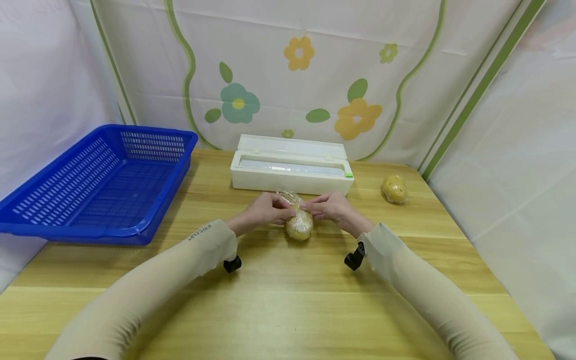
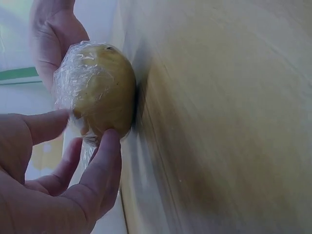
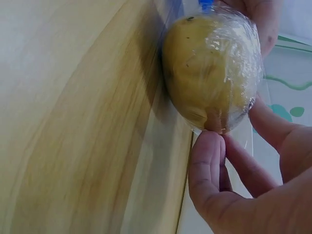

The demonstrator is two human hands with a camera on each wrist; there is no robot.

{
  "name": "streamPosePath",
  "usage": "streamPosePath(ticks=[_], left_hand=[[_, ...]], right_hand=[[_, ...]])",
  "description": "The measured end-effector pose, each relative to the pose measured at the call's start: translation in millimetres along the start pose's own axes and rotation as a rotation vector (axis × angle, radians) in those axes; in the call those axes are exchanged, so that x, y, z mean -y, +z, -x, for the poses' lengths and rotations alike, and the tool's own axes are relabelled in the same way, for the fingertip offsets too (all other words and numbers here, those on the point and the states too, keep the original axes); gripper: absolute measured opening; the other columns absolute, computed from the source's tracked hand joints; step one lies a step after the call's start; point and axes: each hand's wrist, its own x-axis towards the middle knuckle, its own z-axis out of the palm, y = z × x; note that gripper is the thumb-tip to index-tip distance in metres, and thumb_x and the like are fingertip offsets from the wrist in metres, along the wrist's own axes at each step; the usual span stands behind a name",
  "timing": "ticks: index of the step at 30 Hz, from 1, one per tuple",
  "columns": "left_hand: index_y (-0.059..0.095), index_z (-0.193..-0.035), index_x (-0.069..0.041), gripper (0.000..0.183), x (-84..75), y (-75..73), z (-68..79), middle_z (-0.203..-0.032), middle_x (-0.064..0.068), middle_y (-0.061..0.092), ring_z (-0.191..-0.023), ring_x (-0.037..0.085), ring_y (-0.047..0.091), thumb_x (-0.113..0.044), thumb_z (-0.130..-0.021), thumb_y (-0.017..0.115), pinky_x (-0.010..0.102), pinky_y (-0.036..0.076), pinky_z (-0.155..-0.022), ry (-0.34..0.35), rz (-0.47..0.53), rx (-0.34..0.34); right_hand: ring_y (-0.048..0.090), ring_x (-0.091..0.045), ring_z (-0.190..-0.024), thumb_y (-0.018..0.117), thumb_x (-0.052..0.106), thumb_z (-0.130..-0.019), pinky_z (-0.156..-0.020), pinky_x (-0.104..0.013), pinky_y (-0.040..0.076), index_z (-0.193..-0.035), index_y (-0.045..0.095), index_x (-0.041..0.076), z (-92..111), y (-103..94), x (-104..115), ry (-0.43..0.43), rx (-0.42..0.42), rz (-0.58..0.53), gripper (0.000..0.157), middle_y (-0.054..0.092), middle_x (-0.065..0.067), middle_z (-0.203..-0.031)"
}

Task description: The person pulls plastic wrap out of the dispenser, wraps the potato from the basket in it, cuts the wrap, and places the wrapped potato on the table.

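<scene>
A yellow-brown potato (image 1: 299, 227) in clear cling film lies on the table between both hands. My left hand (image 1: 269, 209) holds its left side, with the thumb at the film and a fingertip against the potato (image 2: 105, 87). From the right, my right hand (image 1: 334, 210) holds the wrapped potato (image 3: 204, 73), its thumb on the film and its other fingertips bunched at the end. Loose cling film (image 1: 290, 197) bunches up at the far side, just in front of the white cling film box (image 1: 288, 179).
The white box has its lid raised and a film roll inside. A second wrapped potato (image 1: 395, 189) sits at the right of the wooden table (image 1: 288, 310). On the left stands a blue plastic basket (image 1: 144, 227). A flowered curtain (image 1: 279, 110) hangs behind.
</scene>
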Motion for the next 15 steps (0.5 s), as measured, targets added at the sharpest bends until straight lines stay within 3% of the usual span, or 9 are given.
streamPosePath(ticks=[5,10,15], left_hand=[[0.069,-0.099,-0.002,0.037,-3.0,1.5,-0.1,-0.095,0.012,0.067,-0.080,0.025,0.069,-0.033,-0.083,0.081,0.037,0.058,-0.072,0.000,-0.097,-0.003],[0.068,-0.094,-0.005,0.037,-3.9,3.8,-0.1,-0.092,0.008,0.066,-0.079,0.022,0.066,-0.034,-0.079,0.085,0.035,0.057,-0.070,0.027,-0.177,-0.026],[0.067,-0.104,-0.007,0.048,-6.4,6.3,6.5,-0.098,0.005,0.065,-0.084,0.020,0.062,-0.046,-0.080,0.081,0.033,0.054,-0.071,0.071,-0.316,-0.048]], right_hand=[[0.070,-0.026,-0.084,0.083,0.009,-0.080,-0.085,-0.042,0.054,-0.099,0.073,-0.006,1.8,-1.3,2.5,0.032,0.021,-0.018,0.027,0.072,-0.017,-0.097],[0.069,-0.023,-0.072,0.084,0.010,-0.079,-0.085,-0.043,0.054,-0.092,0.073,-0.005,4.9,0.5,5.6,0.082,0.015,-0.044,0.023,0.072,-0.014,-0.085],[0.068,-0.026,-0.078,0.082,0.018,-0.083,-0.084,-0.045,0.054,-0.101,0.071,-0.006,8.1,-4.1,6.2,0.016,0.037,0.069,0.032,0.070,-0.014,-0.092]])
